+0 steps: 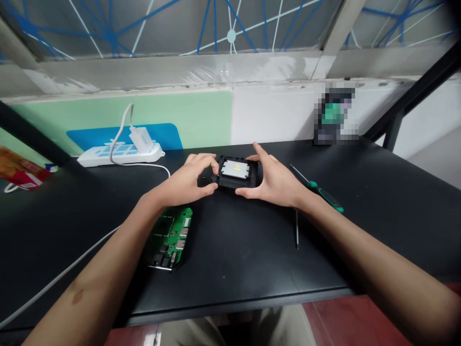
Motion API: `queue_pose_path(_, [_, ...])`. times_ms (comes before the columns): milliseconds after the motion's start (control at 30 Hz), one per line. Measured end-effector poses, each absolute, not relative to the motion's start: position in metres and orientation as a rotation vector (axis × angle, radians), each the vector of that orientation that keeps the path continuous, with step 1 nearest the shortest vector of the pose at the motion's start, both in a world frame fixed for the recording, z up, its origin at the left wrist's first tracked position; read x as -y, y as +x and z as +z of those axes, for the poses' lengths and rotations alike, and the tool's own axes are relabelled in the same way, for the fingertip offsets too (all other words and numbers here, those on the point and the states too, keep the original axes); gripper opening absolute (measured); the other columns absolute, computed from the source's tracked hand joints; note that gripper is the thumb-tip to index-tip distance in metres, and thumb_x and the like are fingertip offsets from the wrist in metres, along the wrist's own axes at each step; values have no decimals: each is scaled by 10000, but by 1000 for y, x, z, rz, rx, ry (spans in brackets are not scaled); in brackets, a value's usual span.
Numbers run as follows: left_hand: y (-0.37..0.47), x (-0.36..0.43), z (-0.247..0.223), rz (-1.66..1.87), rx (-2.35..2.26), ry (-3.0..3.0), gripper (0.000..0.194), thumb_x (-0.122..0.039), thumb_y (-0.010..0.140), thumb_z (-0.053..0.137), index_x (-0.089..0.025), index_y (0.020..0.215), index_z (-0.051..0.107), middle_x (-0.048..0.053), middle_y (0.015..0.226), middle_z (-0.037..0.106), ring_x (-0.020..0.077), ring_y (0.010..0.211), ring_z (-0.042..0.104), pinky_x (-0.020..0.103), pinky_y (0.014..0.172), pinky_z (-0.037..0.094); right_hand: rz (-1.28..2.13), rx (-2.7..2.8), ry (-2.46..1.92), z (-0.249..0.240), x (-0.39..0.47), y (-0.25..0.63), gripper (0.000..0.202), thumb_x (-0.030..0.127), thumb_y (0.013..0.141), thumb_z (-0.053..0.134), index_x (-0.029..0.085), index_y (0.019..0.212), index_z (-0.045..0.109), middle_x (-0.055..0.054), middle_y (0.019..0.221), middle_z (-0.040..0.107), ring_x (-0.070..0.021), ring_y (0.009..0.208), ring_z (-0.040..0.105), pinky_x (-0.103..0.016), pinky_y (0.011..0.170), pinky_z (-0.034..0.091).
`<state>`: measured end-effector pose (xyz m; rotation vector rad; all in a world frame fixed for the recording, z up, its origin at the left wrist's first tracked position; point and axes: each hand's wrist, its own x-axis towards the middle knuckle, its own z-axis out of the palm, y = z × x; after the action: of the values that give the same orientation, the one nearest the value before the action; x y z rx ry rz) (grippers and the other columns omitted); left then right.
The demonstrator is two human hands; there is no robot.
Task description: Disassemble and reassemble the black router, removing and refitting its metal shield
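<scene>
A black plastic case (230, 184) with a silver metal plate (228, 169) set in it is between my hands, at the middle of the table. My left hand (190, 178) holds its left end with thumb and fingers curved round the edge. On the right side, my right hand (275, 180) grips the case with the thumb in front and the index finger raised. A green circuit board (183, 235) lies below my left wrist, partly hidden by the forearm. Beside my right wrist rests a green and black screwdriver (326, 198). A thin metal shaft (297, 230) sticks out from under that wrist.
At the back left lies a white power strip (97, 156) with a white charger (142, 139) plugged in. Its white cable (72, 266) crosses the black table (230, 269). A red packet (21, 168) sits far left. A pixelated object (333, 115) leans on the back wall.
</scene>
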<state>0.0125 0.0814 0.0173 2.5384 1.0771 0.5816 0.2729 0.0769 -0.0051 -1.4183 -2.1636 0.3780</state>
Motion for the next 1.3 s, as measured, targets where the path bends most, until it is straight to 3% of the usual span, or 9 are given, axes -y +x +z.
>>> queue_pose_path(100, [11,-82,16,583,-1113,2501,323,-318,840,637,-262,1125,495,79,1442,480,324,1365,421,530,1108,401,369,2166,-1412,-5,-76,273,1303,616,627,776,94,1608,95,-183,1419,583,-401,1321,506,-586,1095,438])
queue_pose_path(267, [10,-83,12,563,-1174,2405,739,-362,816,679,-258,1455,323,136,1495,411,351,1369,448,536,1127,407,370,2178,-1404,-4,-75,273,1290,611,637,772,121,1613,87,-170,1421,582,-398,1326,500,-584,1092,443])
queue_pose_path(533, [9,-86,9,629,-1085,2416,865,-303,820,667,-234,1544,200,164,1560,382,339,1474,343,542,1196,325,305,2148,-1358,-2,-73,270,1295,607,630,768,103,1610,88,-187,1398,593,-408,1301,516,-604,1069,448])
queue_pose_path(700, [9,-86,9,623,-1085,2409,902,-280,800,667,-211,1552,174,178,1561,372,338,1479,336,536,1199,328,243,2139,-1360,-2,-72,268,1285,616,623,763,45,1593,144,-203,1395,588,-405,1288,513,-586,1083,441])
queue_pose_path(1000, [8,-88,7,684,-1080,2388,887,-168,736,608,-224,1526,207,175,1555,360,349,1475,335,544,1196,338,249,2054,-1412,0,-71,267,1243,621,606,775,92,1583,218,-195,1365,604,-426,1252,528,-615,1050,444])
queue_pose_path(1300, [10,-86,14,416,-1250,2509,613,-245,764,554,-155,1367,494,145,1579,368,366,1491,244,576,1211,282,276,2060,-1442,1,-69,264,1267,611,596,787,68,1580,202,-197,1372,597,-417,1273,513,-594,1056,456])
